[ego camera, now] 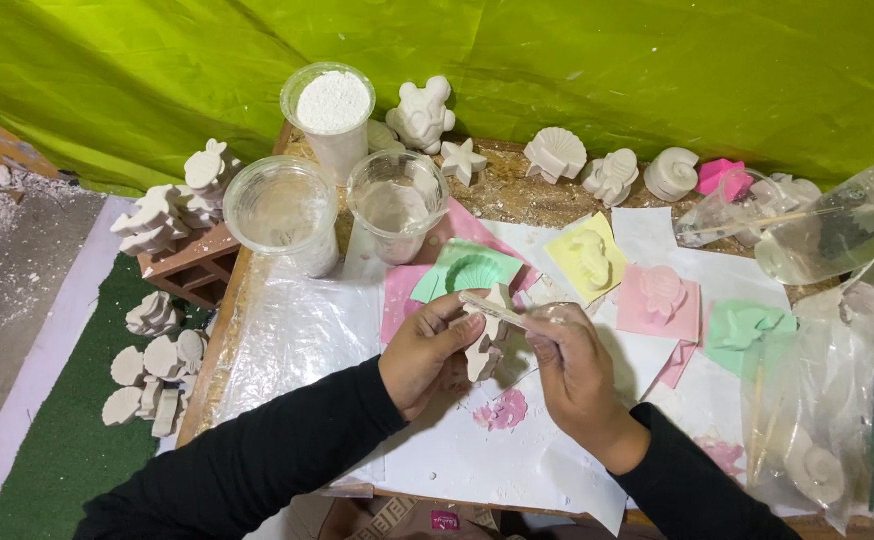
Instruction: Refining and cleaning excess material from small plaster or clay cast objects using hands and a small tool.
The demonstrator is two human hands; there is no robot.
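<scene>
My left hand [425,350] is closed around a small white plaster figure [485,342], holding it up just above the paper-covered table [477,460], near its middle. My right hand [572,370] is pinched shut on a thin wooden stick [492,308] whose tip lies across the top of the figure.

The risks I see: plaster is brittle, so if I press the stick too hard, a thin part of the figure could chip or snap off. My left grip covers only the lower side, so a sideways push could twist the figure loose and drop it onto the pink stain [502,410] below. Two clear plastic cups [342,205] stand just beyond my hands; a wide elbow swing could tip them over the coloured moulds [587,260].
</scene>
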